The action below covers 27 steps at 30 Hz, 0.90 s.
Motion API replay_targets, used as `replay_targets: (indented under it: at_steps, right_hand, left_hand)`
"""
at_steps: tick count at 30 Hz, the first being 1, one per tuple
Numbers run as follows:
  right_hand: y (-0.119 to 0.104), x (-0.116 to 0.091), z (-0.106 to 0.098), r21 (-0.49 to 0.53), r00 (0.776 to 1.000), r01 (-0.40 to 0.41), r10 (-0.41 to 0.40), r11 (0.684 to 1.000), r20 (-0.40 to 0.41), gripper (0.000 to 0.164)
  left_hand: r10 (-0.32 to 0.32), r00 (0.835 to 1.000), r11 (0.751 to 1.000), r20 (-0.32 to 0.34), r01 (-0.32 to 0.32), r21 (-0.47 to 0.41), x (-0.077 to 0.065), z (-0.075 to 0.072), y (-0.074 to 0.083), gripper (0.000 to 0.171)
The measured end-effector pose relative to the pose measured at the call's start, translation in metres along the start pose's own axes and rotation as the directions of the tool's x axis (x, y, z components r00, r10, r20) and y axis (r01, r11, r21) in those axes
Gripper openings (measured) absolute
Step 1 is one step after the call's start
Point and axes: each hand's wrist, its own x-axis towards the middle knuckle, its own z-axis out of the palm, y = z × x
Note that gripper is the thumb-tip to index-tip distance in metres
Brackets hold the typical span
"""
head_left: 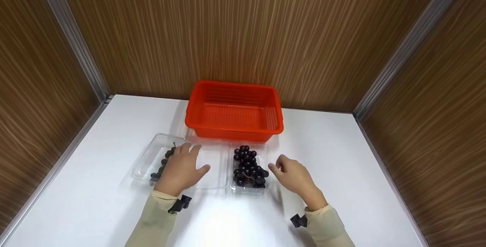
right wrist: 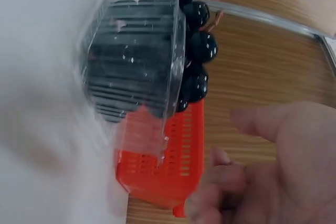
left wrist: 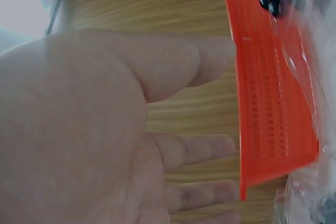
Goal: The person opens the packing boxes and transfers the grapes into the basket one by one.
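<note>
My left hand (head_left: pixel 181 171) is over the left clear plastic container (head_left: pixel 146 156), fingers extended and thumb spread. Beneath its outer edge lies a bunch of dark grapes (head_left: pixel 164 162), partly hidden by the hand. A second bunch of black grapes (head_left: pixel 248 167) fills the right clear container (right wrist: pixel 176 72), some standing above its rim with a brown stem (right wrist: pixel 214 20) showing. Just right of that container, my right hand (head_left: pixel 294 175) hovers with loosely bent fingers and thumb held apart, holding nothing. In the left wrist view the palm and fingers hold nothing either.
Behind the containers stands a red plastic basket (head_left: pixel 233 132) with perforated walls, its inside bare. A flat clear plastic section (head_left: pixel 212 163) lies between the two bunches. Brown wood-patterned panels (head_left: pixel 243 30) enclose the white table (head_left: pixel 330 148) at the back and sides.
</note>
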Motion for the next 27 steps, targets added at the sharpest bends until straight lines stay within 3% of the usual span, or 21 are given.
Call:
replay_targets:
  at_steps: [3, 6, 14, 21, 27]
  right_hand:
    - [-0.005, 0.000, -0.002, 0.007, 0.994, 0.098, -0.097, 0.995, -0.058, 0.020]
    - [-0.010, -0.002, -0.005, -0.009, 0.986, 0.145, -0.145, 0.989, -0.083, 0.023]
    - [-0.021, -0.013, -0.010, -0.027, 0.984, 0.166, -0.167, 0.986, -0.055, 0.032]
    - [-0.029, -0.015, -0.009, -0.057, 0.967, 0.226, -0.231, 0.972, -0.108, 0.045]
    - [-0.033, -0.017, -0.006, -0.076, 0.968, 0.224, -0.231, 0.972, -0.102, 0.050]
  left_hand:
    - [0.024, 1.000, 1.000, 0.006, -0.024, -0.019, 0.000, 0.001, 0.007, 0.070]
    - [0.054, 0.999, 0.998, 0.002, -0.053, -0.031, 0.001, 0.001, 0.013, 0.070]
    - [0.126, 0.991, 0.991, 0.046, -0.124, -0.045, -0.003, 0.007, 0.021, 0.069]
    - [0.171, 0.985, 0.982, 0.039, -0.167, -0.087, -0.006, 0.006, 0.028, 0.071]
    - [0.193, 0.976, 0.977, 0.097, -0.183, -0.108, -0.007, 0.005, 0.031, 0.076]
